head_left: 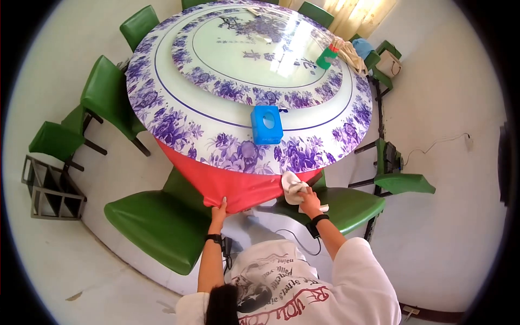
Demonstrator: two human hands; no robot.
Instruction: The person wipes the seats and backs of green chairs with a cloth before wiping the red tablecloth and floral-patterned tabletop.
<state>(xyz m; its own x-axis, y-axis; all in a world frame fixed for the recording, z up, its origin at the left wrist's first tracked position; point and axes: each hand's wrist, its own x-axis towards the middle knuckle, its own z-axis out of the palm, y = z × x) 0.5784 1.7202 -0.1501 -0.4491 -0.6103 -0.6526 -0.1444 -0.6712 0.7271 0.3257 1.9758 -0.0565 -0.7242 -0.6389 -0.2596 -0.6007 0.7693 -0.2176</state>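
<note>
A round table [184,116] with a white glass top printed with purple flowers fills the upper middle, and a red tablecloth [238,187] hangs below its near edge. My left hand [219,208] grips the lower hem of that red cloth. My right hand [309,198] is closed on a white rag [292,186] pressed against the underside of the table's near rim. A blue tissue box [266,124] lies on the glass just above my hands.
A raised turntable [244,51] sits on the table, with a green bottle [326,56] and cloths at its far right. Green chairs [157,222] ring the table, one on each side of me. A metal rack [46,187] stands at left.
</note>
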